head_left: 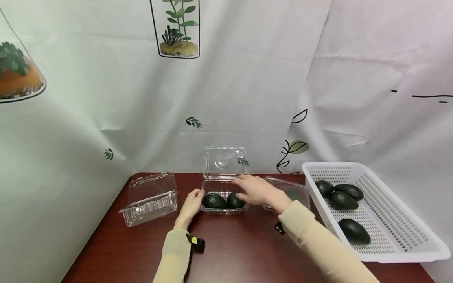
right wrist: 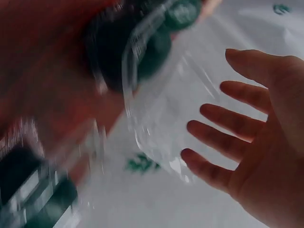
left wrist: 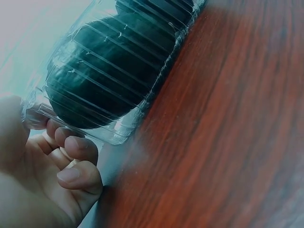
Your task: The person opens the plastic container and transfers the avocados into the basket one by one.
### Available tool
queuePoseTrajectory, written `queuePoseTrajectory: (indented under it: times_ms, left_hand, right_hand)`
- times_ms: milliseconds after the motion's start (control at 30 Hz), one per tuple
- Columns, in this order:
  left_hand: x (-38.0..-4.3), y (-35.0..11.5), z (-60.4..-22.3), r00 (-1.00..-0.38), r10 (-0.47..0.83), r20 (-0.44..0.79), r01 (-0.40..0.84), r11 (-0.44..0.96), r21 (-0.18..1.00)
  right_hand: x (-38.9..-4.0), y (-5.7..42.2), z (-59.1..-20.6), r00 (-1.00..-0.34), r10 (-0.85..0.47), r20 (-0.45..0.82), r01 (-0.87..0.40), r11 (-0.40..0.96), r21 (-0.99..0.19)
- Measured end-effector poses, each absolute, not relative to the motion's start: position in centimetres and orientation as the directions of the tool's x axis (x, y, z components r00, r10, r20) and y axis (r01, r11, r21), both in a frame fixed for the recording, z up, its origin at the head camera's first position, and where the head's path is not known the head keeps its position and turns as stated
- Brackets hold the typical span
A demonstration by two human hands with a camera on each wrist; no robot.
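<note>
At the middle of the table stands a clear plastic clamshell container (head_left: 224, 212), its lid (head_left: 223, 162) raised at the back. Two dark green avocados lie side by side in it, a left avocado (head_left: 214, 201) and a right avocado (head_left: 235, 201). My left hand (head_left: 191, 202) pinches the container's left rim; in the left wrist view its thumb and curled fingers (left wrist: 81, 148) meet at the edge. Over the container's right side reaches my right hand (head_left: 257, 190), holding nothing. The right wrist view shows its fingers (right wrist: 225, 130) spread and nearly straight.
An opened clear container (head_left: 150, 208) stands to the left. Right of the middle is another clear container (head_left: 299, 188) with something dark green inside, partly hidden by my right arm. A white perforated basket (head_left: 412, 224) at the right holds several avocados (head_left: 355, 231). A printed curtain (head_left: 247, 86) hangs behind.
</note>
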State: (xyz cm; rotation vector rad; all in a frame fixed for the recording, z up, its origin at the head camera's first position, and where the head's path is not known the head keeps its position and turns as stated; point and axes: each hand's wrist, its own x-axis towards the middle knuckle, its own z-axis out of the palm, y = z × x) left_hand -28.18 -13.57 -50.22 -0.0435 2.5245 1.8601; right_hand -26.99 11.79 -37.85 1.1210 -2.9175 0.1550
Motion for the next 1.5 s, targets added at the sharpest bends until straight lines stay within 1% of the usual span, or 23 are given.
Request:
queuePoseTrajectory:
  times_ms: [133,267,533,800,967,1167,1500]
  left_hand:
    - [-28.1,-13.6,-50.1,-1.0,-0.027,-0.009,-0.017,0.319,0.947]
    - [-28.1,-13.7,-50.1,-0.999,-0.038,-0.006,-0.019,0.336,0.942]
    - [-28.2,-13.4,-50.2,-0.999,-0.05,0.016,-0.003,0.368,0.93]
    - [-28.1,-13.5,-50.2,-0.999,-0.037,0.005,-0.009,0.354,0.935]
    - [-28.0,-13.5,-50.2,-0.999,-0.04,0.015,0.0,0.35,0.937]
    - [-28.0,-13.5,-50.1,-0.999,-0.038,0.0,-0.013,0.337,0.941]
    - [-28.1,-13.6,-50.1,-0.999,-0.029,-0.015,-0.024,0.329,0.944]
  right_hand:
    - [-27.4,9.2,-39.2,-0.714,-0.698,0.054,-0.7,0.713,-0.046]
    - [-27.8,7.1,-40.3,-0.704,-0.708,0.05,-0.71,0.704,-0.026]
    - [-29.1,4.6,-42.5,-0.745,-0.665,-0.058,-0.663,0.747,-0.055]
    - [-29.8,2.9,-43.5,-0.805,-0.584,-0.1,-0.575,0.811,-0.108]
    - [-29.7,2.1,-43.7,-0.838,-0.532,-0.124,-0.525,0.847,-0.091]
    - [-29.7,1.5,-43.9,-0.855,-0.506,-0.119,-0.501,0.863,-0.068]
    - [-29.8,1.7,-44.1,-0.852,-0.518,-0.07,-0.517,0.855,-0.035]
